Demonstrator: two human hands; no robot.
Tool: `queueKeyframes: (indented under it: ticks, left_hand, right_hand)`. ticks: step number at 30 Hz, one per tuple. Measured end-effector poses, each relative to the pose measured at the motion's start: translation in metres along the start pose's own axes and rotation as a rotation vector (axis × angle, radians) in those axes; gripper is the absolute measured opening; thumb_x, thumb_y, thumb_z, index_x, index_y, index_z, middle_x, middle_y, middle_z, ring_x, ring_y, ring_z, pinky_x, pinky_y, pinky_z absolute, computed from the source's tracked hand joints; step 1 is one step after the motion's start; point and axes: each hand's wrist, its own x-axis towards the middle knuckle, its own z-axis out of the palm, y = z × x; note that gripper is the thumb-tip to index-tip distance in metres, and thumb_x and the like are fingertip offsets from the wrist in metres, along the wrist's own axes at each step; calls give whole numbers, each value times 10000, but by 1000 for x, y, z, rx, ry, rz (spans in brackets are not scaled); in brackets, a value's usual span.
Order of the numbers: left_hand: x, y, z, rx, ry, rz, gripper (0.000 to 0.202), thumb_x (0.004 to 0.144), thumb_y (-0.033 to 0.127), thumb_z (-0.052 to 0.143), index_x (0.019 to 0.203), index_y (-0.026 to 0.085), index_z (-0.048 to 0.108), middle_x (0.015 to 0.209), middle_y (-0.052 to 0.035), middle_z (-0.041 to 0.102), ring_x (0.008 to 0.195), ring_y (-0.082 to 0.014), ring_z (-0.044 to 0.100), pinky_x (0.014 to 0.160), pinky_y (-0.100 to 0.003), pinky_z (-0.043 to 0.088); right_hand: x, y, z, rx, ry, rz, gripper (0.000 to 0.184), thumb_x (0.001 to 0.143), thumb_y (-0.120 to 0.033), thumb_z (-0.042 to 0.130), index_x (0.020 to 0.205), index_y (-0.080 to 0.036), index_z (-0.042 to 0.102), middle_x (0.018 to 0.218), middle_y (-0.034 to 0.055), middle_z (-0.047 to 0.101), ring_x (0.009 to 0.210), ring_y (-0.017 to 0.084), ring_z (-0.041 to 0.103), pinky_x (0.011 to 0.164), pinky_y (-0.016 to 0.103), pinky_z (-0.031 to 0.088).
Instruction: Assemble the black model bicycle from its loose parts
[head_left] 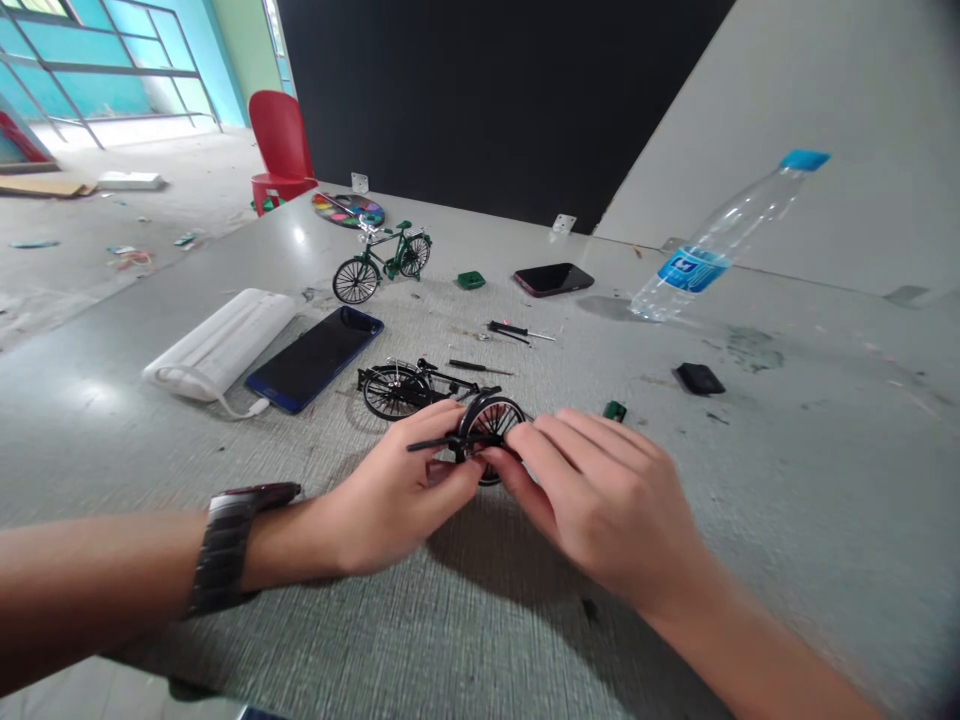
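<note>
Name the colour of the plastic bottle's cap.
Blue; the bottle cap shows best in the head view.

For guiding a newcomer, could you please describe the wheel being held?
Over the grey table, find the left hand and right hand. Between them is the black spoked wheel; unlike the similar black wheel farther left, it is held.

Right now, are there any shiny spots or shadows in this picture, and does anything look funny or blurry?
Head view: white glare on the left of the gray tabletop; a dark shadow just below the right hand; in the head view, too, the water bottle leans, perhaps from wide-lens stretching; the spoked wheel shows its spokes, while the right forearm looks slightly soft.
</note>
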Motion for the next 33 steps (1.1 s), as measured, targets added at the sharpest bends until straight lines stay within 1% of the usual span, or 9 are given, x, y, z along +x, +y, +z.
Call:
queueKeyframes:
  ticks: [3, 6, 8, 11, 16, 20, 26, 30, 33]
  left_hand:
    - [0, -2, 0, -69, 0, -19, 69, 939, 165, 526, 898, 163, 582, 949, -42, 626, 861, -159, 547, 766, -276, 477]
    - [0, -3, -1, -121, 5, -27, 100, 943, 160, 528, 973, 154, 623, 941, -37, 640, 886, -167, 572, 794, -285, 481]
    - [-1, -3, -1, -130, 14, -34, 105, 942, 165, 534, 959, 151, 636, 914, -36, 640, 871, -169, 576, 783, -285, 482]
    - [0, -3, -1, -176, 22, -74, 115, 946, 183, 538, 945, 146, 647, 891, -37, 638, 848, -166, 578, 763, -282, 488]
    - [2, -3, -1, -221, 51, -117, 130, 940, 199, 551, 979, 136, 659, 900, -44, 653, 822, -160, 578, 737, -276, 493]
    - [2, -4, -1, -231, 44, -130, 165, 939, 198, 555, 1031, 131, 673, 890, -45, 662, 806, -159, 577, 702, -267, 487]
    - [1, -5, -1, -239, 42, -97, 150, 934, 167, 564, 1021, 118, 676, 888, -39, 646, 819, -149, 551, 699, -253, 475]
    - [2, -6, -1, -253, 37, -94, 156, 944, 169, 552, 1021, 117, 677, 880, -30, 636, 800, -139, 542, 698, -251, 469]
    - [2, -6, -1, -240, 32, -91, 158, 940, 154, 544, 1023, 124, 675, 882, -28, 637, 805, -141, 547, 696, -249, 468]
  right_hand:
    - [0, 0, -1, 4, 1, 9, 257, 1017, -283, 571, 783, -190, 620, 649, -1, 601, 616, 169, 557, 604, 326, 351]
    - [-2, 0, -1, 42, 37, 37, 132, 1005, -259, 600, 942, -156, 655, 712, 6, 664, 648, 163, 598, 619, 313, 383]
    - [-2, 0, -1, 89, 47, 48, 105, 1008, -240, 611, 1018, -145, 655, 753, 12, 694, 672, 157, 617, 639, 304, 407]
    - [-2, 0, -1, 145, 39, 40, 73, 1007, -196, 614, 958, -163, 657, 757, 15, 701, 681, 153, 623, 654, 302, 420]
    - [-2, 1, -2, 77, 30, 31, 210, 1006, -257, 625, 811, -179, 618, 700, 9, 663, 645, 149, 601, 619, 303, 406]
    - [-2, 1, -3, 83, 60, 36, 115, 993, -263, 648, 958, -155, 659, 719, -1, 673, 637, 141, 597, 609, 293, 403]
    - [0, 0, -3, 78, 41, 21, 89, 978, -247, 656, 977, -161, 679, 730, 0, 693, 648, 156, 612, 621, 306, 412]
    - [0, 0, -2, 68, 42, 26, 94, 976, -235, 647, 917, -170, 679, 710, -1, 685, 643, 156, 613, 615, 307, 405]
    - [1, 0, -2, 65, 51, 21, 88, 975, -209, 635, 1014, -154, 692, 707, -8, 678, 631, 155, 610, 607, 311, 400]
